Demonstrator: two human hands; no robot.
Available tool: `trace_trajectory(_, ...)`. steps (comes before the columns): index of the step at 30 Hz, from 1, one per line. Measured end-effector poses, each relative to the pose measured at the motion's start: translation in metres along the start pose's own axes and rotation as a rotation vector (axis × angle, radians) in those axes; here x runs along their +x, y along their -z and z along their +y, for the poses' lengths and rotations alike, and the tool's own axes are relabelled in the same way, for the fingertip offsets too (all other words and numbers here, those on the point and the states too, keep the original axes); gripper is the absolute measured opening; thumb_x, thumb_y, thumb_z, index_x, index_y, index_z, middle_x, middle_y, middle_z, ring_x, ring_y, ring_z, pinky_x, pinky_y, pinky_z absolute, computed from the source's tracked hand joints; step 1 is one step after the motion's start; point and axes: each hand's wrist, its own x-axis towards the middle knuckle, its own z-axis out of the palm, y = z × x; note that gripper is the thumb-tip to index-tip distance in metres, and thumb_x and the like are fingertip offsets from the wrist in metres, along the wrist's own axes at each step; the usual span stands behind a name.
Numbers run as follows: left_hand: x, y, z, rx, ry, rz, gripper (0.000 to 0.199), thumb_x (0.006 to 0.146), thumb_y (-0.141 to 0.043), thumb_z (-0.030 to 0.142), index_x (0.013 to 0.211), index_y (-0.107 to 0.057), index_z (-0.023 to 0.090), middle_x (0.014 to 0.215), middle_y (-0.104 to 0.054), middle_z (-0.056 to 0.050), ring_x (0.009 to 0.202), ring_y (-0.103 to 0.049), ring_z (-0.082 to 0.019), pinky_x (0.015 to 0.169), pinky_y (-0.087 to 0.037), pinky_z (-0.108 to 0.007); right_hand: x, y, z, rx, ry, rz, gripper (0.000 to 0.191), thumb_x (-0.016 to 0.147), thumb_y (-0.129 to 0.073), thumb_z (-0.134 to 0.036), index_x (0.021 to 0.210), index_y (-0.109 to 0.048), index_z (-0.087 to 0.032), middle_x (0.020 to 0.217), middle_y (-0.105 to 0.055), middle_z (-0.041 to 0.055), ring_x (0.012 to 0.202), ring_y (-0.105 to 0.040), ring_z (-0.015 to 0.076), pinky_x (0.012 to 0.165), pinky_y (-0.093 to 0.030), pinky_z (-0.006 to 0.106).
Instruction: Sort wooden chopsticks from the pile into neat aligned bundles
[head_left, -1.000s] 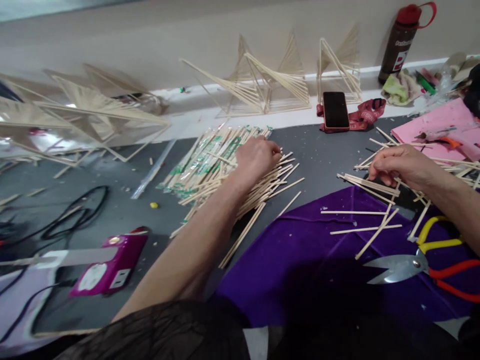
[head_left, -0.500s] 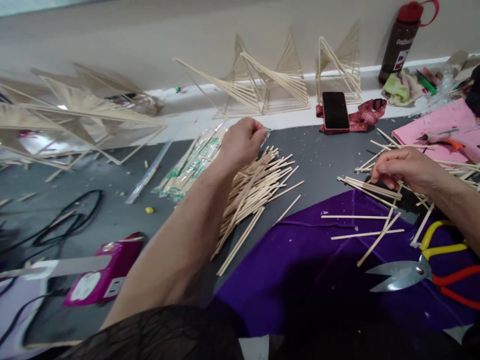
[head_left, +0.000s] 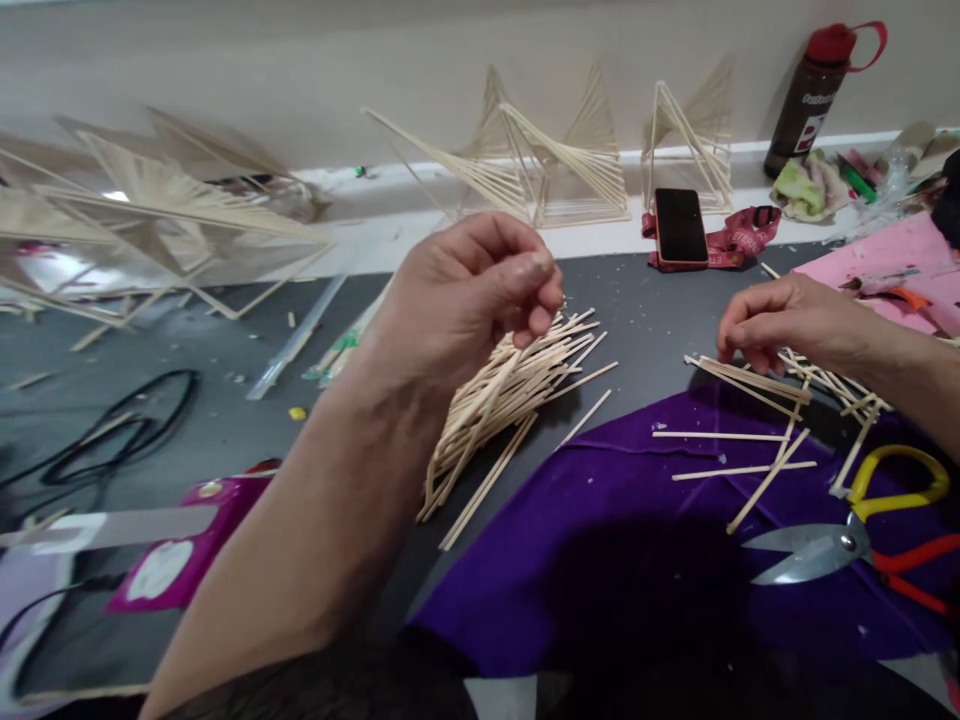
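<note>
And here's the left hand [head_left: 480, 290], just above centre at twelve o'clock, up and closer to the camera than it was half a second ago over the flat clear-plastic packets with green print [head_left: 349, 345] towards nine; its thumb folds over curled fingers, though whether it pinches anything I can't tell. That leaves the heap of loose, pale wooden sticks [head_left: 517, 385] lying unwrapped below it, at about four o'clock from centre and, by my reading, ready to be picked from. Over at three, the right hand [head_left: 780, 320] has slid slightly left above a small bundle of pale sticks [head_left: 757, 380], fingers loosely bent; fingertips drop behind the bundle, so touching or gripping is anyone's guess. Now the hidden stuff: the left hand and forearm cover most of the packets and the heap's near-left side, the forearm cuts into the glossy magenta box [head_left: 210, 550] at eight, and the yellow-and-red-handled metal shears [head_left: 847, 543] at four run off the edge.
</note>
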Motion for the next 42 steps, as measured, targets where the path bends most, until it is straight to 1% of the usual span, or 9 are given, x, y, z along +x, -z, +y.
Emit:
trace_trajectory(5, -0.034, -0.015, 0.009, 0.038, 0.009, -0.216, 0.02, 0.072, -0.062, 0.04, 0.087, -0.059, 0.027, 0.056, -0.056, 0.002, 0.043, -0.049, -0.013, 0.04, -0.036, -0.027, 0.009, -0.007, 0.0, 0.041, 0.002, 0.074, 0.021, 0.072, -0.064, -0.027, 0.054, -0.061, -0.019, 0.061, -0.065, 0.0045, 0.044, -0.051, 0.0086, 0.036, -0.035, 0.021)
trace_trajectory(8, -0.022, -0.007, -0.002, 0.296, -0.032, -0.095, 0.029, 0.081, -0.051, 0.045, 0.099, -0.066, 0.028, 0.056, -0.057, 0.0, 0.045, -0.05, -0.015, 0.044, -0.039, -0.031, 0.01, -0.002, 0.003, 0.034, -0.017, 0.117, 0.024, 0.073, -0.062, -0.026, 0.05, -0.058, -0.019, 0.057, -0.063, 0.0045, 0.042, -0.05, 0.0087, 0.035, -0.034, 0.022)
trace_trajectory(11, 0.005, 0.008, -0.025, 0.788, -0.081, 0.077, 0.038, 0.084, -0.045, 0.046, 0.102, -0.071, 0.024, 0.082, -0.07, -0.007, 0.08, -0.065, -0.025, 0.074, -0.05, -0.04, 0.018, -0.001, 0.002, -0.053, -0.045, 0.112, 0.022, 0.072, -0.064, -0.025, 0.051, -0.062, -0.019, 0.058, -0.063, 0.0059, 0.043, -0.05, 0.0093, 0.035, -0.035, 0.022)
trace_trajectory(15, 0.019, 0.019, -0.062, 1.174, -0.072, -0.079, 0.053, 0.085, -0.047, 0.048, 0.125, -0.062, 0.016, 0.132, -0.06, -0.014, 0.123, -0.054, -0.034, 0.101, -0.043, -0.047, 0.052, -0.018, -0.011, -0.264, -0.014, 0.082, 0.015, 0.07, -0.066, -0.022, 0.056, -0.065, -0.016, 0.059, -0.063, 0.0063, 0.046, -0.052, 0.0103, 0.039, -0.037, 0.022)
trace_trajectory(19, 0.001, 0.014, -0.086, 1.246, -0.09, -0.118, 0.057, 0.091, -0.043, 0.047, 0.137, -0.051, 0.014, 0.147, -0.048, -0.018, 0.129, -0.05, -0.033, 0.102, -0.042, -0.044, 0.105, -0.047, -0.026, -0.693, 0.069, 0.055, 0.017, 0.072, -0.059, -0.019, 0.075, -0.074, -0.012, 0.063, -0.067, 0.0075, 0.06, -0.061, 0.0153, 0.051, -0.041, 0.023)
trace_trajectory(22, -0.011, 0.009, -0.095, 1.273, -0.096, -0.102, 0.056, 0.094, -0.04, 0.046, 0.138, -0.05, 0.013, 0.147, -0.048, -0.02, 0.129, -0.05, -0.035, 0.103, -0.04, -0.046, 0.141, -0.07, -0.029, -0.998, 0.153, 0.05, 0.03, 0.073, -0.055, -0.019, 0.092, -0.077, -0.012, 0.085, -0.075, 0.0106, 0.083, -0.066, 0.0215, 0.063, -0.043, 0.025)
trace_trajectory(30, -0.019, 0.005, -0.107, 1.215, -0.151, -0.019, 0.059, 0.095, -0.037, 0.046, 0.138, -0.049, 0.007, 0.145, -0.049, -0.022, 0.129, -0.049, -0.035, 0.111, -0.03, -0.047, 0.172, -0.115, -0.025, -1.205, 0.129, 0.04, 0.038, 0.078, -0.053, -0.023, 0.107, -0.073, -0.01, 0.112, -0.072, 0.0195, 0.103, -0.066, 0.0321, 0.077, -0.051, 0.035)
trace_trajectory(38, -0.023, 0.003, -0.106, 1.134, -0.128, -0.012, 0.055, 0.095, -0.039, 0.042, 0.136, -0.05, 0.008, 0.146, -0.047, -0.023, 0.133, -0.045, -0.036, 0.114, -0.025, -0.049, 0.188, -0.109, -0.018, -1.249, 0.078, 0.03, 0.041, 0.078, -0.055, -0.026, 0.11, -0.073, -0.007, 0.11, -0.071, 0.024, 0.106, -0.065, 0.0373, 0.08, -0.051, 0.037)
trace_trajectory(42, -0.023, 0.002, -0.108, 1.149, -0.141, -0.001, 0.056, 0.096, -0.035, 0.043, 0.137, -0.049, 0.007, 0.147, -0.046, -0.023, 0.132, -0.045, -0.036, 0.113, -0.025, -0.049, 0.182, -0.077, -0.023, -1.254, 0.051, 0.231, 0.04, 0.08, -0.053, -0.024, 0.108, -0.072, -0.004, 0.11, -0.069, 0.0276, 0.108, -0.064, 0.039, 0.084, -0.051, 0.04)
